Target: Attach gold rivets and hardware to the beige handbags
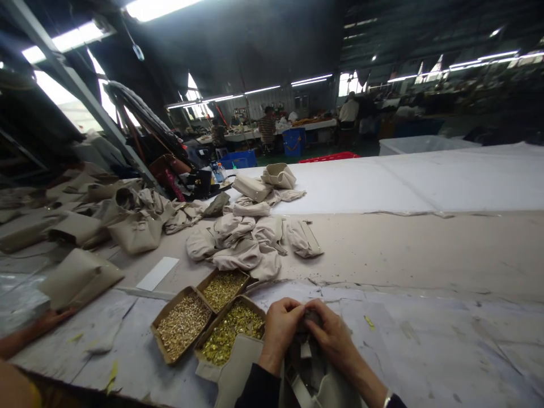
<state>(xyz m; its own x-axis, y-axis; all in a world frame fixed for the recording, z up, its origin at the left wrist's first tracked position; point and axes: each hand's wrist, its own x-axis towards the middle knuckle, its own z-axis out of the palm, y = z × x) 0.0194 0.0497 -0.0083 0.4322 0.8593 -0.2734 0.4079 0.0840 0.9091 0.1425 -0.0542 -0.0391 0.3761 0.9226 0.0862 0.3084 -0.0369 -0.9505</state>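
My left hand (281, 327) and my right hand (334, 334) meet at the table's front edge, fingers closed in a pinch. Between them is a dark grey piece of material (313, 317), apparently part of a beige handbag (338, 390) below; anything smaller in the fingertips is hidden. A strap with a buckle (293, 375) hangs in the bag's dark opening. Left of my left hand lies a flat beige bag part (238, 368), partly over a box of yellow-gold metal pieces (233, 331). Two more boxes (172, 355) (221, 288) hold small gold fittings.
Crumpled pale cloth pouches (242, 254) lie behind the boxes. Beige handbags (138, 229) pile up on the left, near a white card (158, 273). Another person's hand (55, 318) touches a bag (80, 277) at far left. A slanted metal post (85, 90) rises there.
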